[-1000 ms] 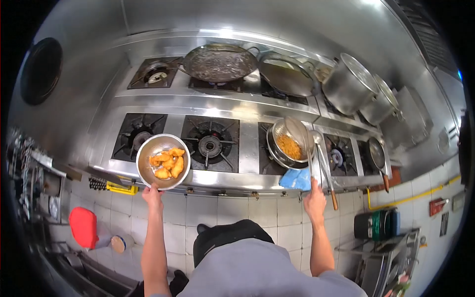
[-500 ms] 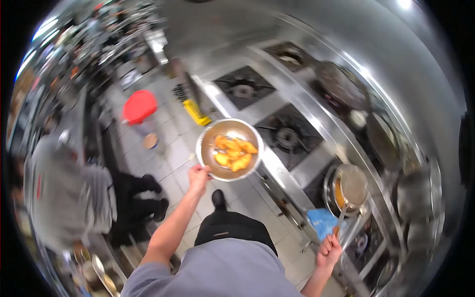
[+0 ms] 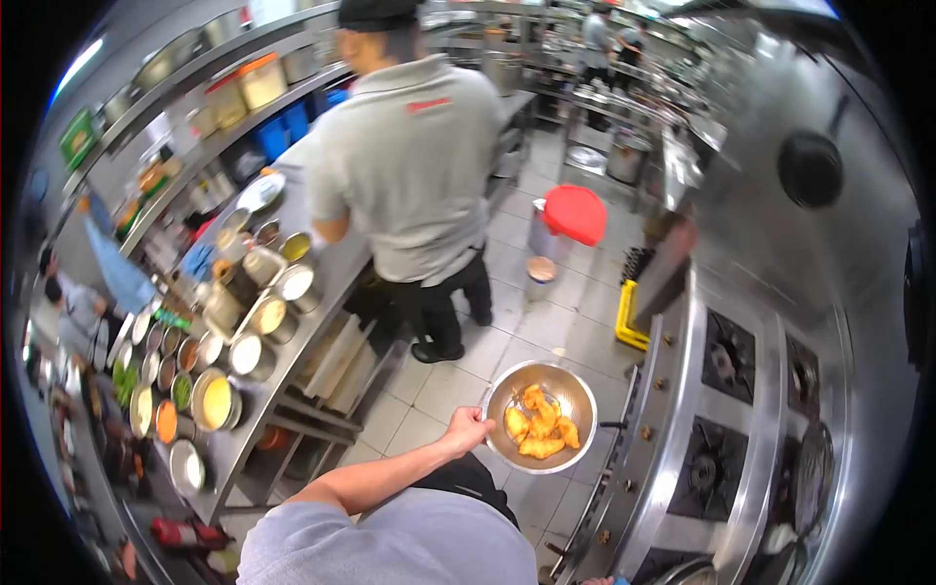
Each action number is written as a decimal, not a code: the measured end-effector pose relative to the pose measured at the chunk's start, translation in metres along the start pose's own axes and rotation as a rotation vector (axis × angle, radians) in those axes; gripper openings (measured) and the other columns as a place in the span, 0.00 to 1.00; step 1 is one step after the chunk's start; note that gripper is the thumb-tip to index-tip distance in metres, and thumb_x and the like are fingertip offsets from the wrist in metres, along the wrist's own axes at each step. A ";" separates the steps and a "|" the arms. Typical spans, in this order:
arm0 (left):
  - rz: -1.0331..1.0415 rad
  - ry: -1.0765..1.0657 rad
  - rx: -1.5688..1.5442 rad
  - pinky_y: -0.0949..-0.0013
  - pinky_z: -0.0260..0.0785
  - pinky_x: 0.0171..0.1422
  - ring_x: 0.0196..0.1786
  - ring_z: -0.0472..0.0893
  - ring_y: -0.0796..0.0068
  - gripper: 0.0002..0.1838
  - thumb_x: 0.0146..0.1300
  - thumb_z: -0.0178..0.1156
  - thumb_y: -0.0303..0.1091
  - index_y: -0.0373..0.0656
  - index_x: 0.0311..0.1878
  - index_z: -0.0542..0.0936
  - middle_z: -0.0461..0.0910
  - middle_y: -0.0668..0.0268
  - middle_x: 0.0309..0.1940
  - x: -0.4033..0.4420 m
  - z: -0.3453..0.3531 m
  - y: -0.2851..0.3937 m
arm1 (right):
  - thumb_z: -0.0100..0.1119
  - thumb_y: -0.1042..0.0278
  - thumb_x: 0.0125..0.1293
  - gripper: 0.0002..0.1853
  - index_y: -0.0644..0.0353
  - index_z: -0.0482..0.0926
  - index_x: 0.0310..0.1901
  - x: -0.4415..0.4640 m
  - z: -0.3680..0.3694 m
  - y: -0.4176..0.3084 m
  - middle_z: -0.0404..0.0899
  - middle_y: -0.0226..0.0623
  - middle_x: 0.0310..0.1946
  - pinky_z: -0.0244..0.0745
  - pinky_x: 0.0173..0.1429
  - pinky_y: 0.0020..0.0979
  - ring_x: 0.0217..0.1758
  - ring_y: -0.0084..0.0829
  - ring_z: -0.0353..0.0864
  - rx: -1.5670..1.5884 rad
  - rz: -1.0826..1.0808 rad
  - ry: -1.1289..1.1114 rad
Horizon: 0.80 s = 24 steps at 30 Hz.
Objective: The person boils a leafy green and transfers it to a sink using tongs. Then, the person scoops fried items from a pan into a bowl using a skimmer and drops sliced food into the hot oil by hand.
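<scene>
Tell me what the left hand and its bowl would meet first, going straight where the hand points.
Probably the stove's front, beyond the bowl in the left hand; how far off it lies is unclear.

Place: busy restaurant-style kitchen
Right: steel stove (image 3: 671, 450) with several burners
Left: steel bench (image 3: 231, 450) crowded with ingredient containers (image 3: 215, 402)
Far: more workers (image 3: 597, 41)

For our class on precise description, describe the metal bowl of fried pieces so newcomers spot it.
Find the long steel stove at the picture's right. Just left of it, a bare left hand holds a round, shiny metal bowl by the rim. Unlike the round containers on the grey steel counter, it is held up, with golden fried pieces inside.
</scene>
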<state>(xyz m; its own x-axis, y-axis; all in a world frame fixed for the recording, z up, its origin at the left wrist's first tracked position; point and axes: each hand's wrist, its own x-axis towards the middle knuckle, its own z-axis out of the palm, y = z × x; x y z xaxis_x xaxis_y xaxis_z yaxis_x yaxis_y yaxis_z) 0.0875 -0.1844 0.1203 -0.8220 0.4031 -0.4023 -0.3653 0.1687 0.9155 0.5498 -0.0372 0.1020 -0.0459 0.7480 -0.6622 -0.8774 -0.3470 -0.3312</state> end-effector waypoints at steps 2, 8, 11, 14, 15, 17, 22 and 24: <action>-0.026 0.068 -0.064 0.69 0.75 0.25 0.19 0.74 0.79 0.11 0.54 0.61 0.26 0.41 0.19 0.71 0.73 0.69 0.17 -0.012 -0.037 -0.007 | 0.45 0.59 0.70 0.13 0.60 0.74 0.35 0.003 0.033 0.029 0.69 0.29 0.22 0.64 0.28 0.26 0.23 0.26 0.64 -0.436 0.204 0.019; -0.039 0.290 -0.148 0.72 0.72 0.25 0.20 0.74 0.80 0.11 0.53 0.62 0.27 0.41 0.18 0.72 0.73 0.70 0.17 -0.041 -0.143 -0.035 | 0.48 0.65 0.70 0.07 0.57 0.73 0.41 -0.038 0.141 0.135 0.67 0.26 0.23 0.63 0.28 0.21 0.24 0.21 0.64 -0.864 0.298 -0.284; -0.034 0.362 -0.220 0.74 0.71 0.26 0.21 0.74 0.81 0.08 0.52 0.62 0.25 0.40 0.21 0.74 0.74 0.70 0.18 -0.062 -0.191 -0.024 | 0.44 0.67 0.71 0.11 0.56 0.75 0.49 -0.037 0.151 0.204 0.77 0.28 0.33 0.71 0.36 0.25 0.34 0.23 0.74 -1.301 0.209 -0.579; -0.025 0.437 -0.254 0.76 0.69 0.26 0.21 0.74 0.83 0.05 0.52 0.62 0.24 0.38 0.23 0.76 0.75 0.71 0.19 -0.080 -0.241 -0.007 | 0.53 0.65 0.68 0.17 0.65 0.69 0.54 -0.066 0.162 0.300 0.72 0.36 0.39 0.73 0.24 0.23 0.27 0.24 0.74 -1.503 0.342 -0.899; -0.018 0.464 -0.292 0.76 0.69 0.26 0.21 0.73 0.83 0.06 0.52 0.62 0.24 0.38 0.23 0.76 0.75 0.71 0.19 -0.082 -0.256 -0.004 | 0.55 0.68 0.67 0.16 0.64 0.69 0.53 -0.091 0.169 0.334 0.74 0.38 0.42 0.76 0.27 0.27 0.31 0.28 0.78 -1.557 0.400 -1.017; 0.000 0.520 -0.342 0.76 0.68 0.25 0.21 0.72 0.84 0.06 0.52 0.62 0.24 0.38 0.22 0.76 0.75 0.71 0.19 -0.080 -0.288 -0.008 | 0.58 0.71 0.65 0.15 0.64 0.69 0.52 -0.134 0.174 0.397 0.76 0.40 0.45 0.80 0.30 0.30 0.35 0.31 0.82 -1.613 0.475 -1.166; 0.109 0.626 -0.205 0.75 0.62 0.22 0.19 0.72 0.83 0.12 0.52 0.62 0.27 0.41 0.17 0.70 0.76 0.67 0.16 -0.077 -0.356 0.007 | 0.56 0.73 0.65 0.08 0.63 0.68 0.42 -0.200 0.183 0.509 0.75 0.39 0.39 0.84 0.30 0.31 0.34 0.31 0.82 -1.520 0.625 -1.414; 0.148 0.669 -0.196 0.75 0.62 0.21 0.19 0.71 0.84 0.12 0.52 0.62 0.28 0.41 0.18 0.70 0.74 0.69 0.14 -0.080 -0.375 0.031 | 0.56 0.73 0.65 0.07 0.62 0.68 0.39 -0.217 0.194 0.540 0.76 0.38 0.37 0.84 0.28 0.29 0.32 0.29 0.81 -1.532 0.619 -1.439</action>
<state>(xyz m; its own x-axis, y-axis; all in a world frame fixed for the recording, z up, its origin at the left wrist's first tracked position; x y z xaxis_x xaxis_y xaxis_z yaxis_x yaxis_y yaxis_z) -0.0218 -0.5492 0.1778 -0.9380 -0.2398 -0.2504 -0.2493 -0.0354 0.9678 -0.0068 -0.2772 0.1979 -0.9537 -0.0628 -0.2942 0.3005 -0.1512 -0.9417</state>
